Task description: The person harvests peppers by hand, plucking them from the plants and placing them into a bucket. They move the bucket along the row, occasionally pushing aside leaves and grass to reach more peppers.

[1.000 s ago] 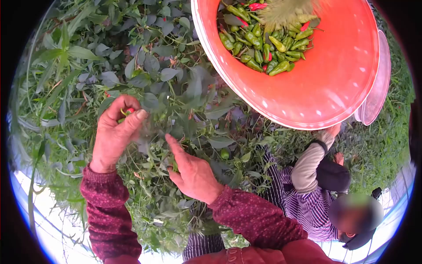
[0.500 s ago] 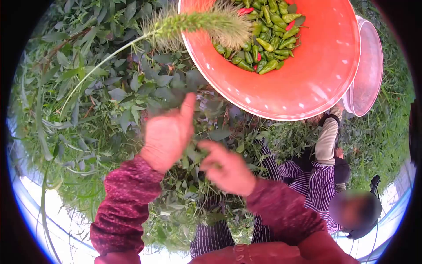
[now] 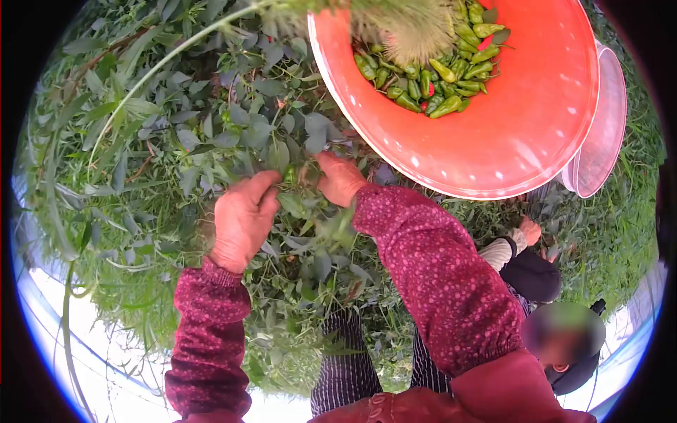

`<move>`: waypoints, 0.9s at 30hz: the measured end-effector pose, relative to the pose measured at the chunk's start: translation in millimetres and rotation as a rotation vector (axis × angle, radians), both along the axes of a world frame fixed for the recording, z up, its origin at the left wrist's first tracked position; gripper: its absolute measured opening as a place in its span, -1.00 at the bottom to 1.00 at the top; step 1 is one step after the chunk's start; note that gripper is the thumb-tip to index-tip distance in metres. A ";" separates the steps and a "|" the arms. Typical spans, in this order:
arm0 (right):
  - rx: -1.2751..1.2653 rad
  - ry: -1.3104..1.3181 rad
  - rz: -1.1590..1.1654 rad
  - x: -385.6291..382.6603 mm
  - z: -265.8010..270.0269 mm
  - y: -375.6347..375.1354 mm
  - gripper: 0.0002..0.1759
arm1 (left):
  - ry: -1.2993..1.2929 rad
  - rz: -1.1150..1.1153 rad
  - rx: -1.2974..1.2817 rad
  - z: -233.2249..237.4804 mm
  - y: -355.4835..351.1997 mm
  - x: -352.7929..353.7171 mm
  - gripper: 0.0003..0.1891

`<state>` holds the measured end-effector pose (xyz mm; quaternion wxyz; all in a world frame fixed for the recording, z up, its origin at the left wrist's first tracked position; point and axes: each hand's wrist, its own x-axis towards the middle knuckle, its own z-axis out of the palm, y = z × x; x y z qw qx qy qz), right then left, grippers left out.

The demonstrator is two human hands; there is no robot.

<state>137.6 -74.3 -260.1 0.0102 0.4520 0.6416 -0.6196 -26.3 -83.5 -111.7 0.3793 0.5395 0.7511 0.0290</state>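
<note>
My left hand is among the leafy plants, its thumb and forefinger close together near a stem; whatever lies between the fingertips is too small to make out. Just to the right, my right hand reaches into the same foliage, its fingertips partly hidden by leaves. Above and to the right of both hands is a large red basin, holding many green peppers and a few red ones. A bristly seed head hangs over the basin's left side.
A second, pinkish container stands behind the basin at the right. Another person crouches at the lower right, one hand low in the plants. Long grass stems rise at the left.
Both hands have moved into the foliage, my right hand upward and my left fingers inward. The basin and seed head appear further up and right. The other person's arm is lower.
</note>
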 end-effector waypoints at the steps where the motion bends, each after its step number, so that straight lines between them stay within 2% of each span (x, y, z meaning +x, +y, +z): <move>1: 0.002 0.002 0.003 -0.9 3.4 3.5 -0.40 | 0.008 -0.016 0.027 -0.9 -1.0 0.7 -0.77; 3: -0.298 -0.146 0.032 -3.2 11.3 11.4 -0.28 | -0.014 0.027 0.036 0.6 -2.0 1.2 -0.75; 7: -0.177 -0.211 -0.123 -1.6 -1.1 -7.1 -0.28 | -0.041 0.061 0.046 -0.2 -0.3 2.5 -0.74; 9: -0.278 -0.089 0.132 11.2 -1.7 0.1 -0.38 | -0.053 0.063 0.075 -2.5 -1.6 3.5 -0.73; 11: -0.339 -0.172 0.106 16.2 22.4 18.7 -0.45 | 0.030 -0.094 0.061 -3.2 -3.2 1.5 -0.74; 13: -0.466 -0.334 0.058 22.7 51.3 33.9 -0.58 | 0.034 -0.066 0.034 0.3 -4.6 7.5 -0.74; 14: -0.500 -0.073 0.025 47.5 55.4 27.2 -0.55 | 0.037 -0.042 0.004 1.9 -5.1 10.3 -0.75; 15: -0.498 -0.077 0.024 54.9 58.2 15.4 -0.55 | 0.025 0.002 0.019 1.5 -5.6 12.3 -0.75; 17: -0.265 -0.157 -0.011 60.1 82.7 17.1 -0.54 | -0.031 0.068 0.043 -2.9 -5.1 14.0 -0.76; 18: -0.363 -0.317 -0.033 66.1 80.2 18.5 -0.55 | -0.076 0.089 0.025 -4.2 -5.1 14.6 -0.74; 19: -0.361 -0.314 -0.032 71.6 67.9 12.9 -0.55 | -0.074 0.090 0.027 -4.0 -4.0 14.3 -0.74; 20: -0.203 -0.265 -0.195 73.0 57.7 11.1 -0.56 | -0.174 0.127 0.020 -4.2 -3.0 14.3 -0.73; 22: 0.093 -0.170 -0.286 75.4 49.8 12.6 -0.61 | -0.320 0.263 -0.093 -5.0 -3.5 13.5 -0.73; 23: 0.092 -0.172 -0.284 69.1 60.4 27.4 -0.61 | -0.322 0.266 -0.093 -4.1 -1.8 11.7 -0.73; 25: -0.201 0.105 -0.348 51.6 73.3 49.8 -0.55 | -0.363 0.326 -0.268 -3.2 2.6 7.4 -0.74; 26: -0.205 0.106 -0.347 41.6 70.1 46.7 -0.55 | -0.380 0.303 -0.209 -4.0 3.8 8.4 -0.74; 27: -0.497 0.341 -0.414 30.8 67.8 42.5 -0.55 | -0.377 0.305 -0.214 -5.1 5.7 8.5 -0.74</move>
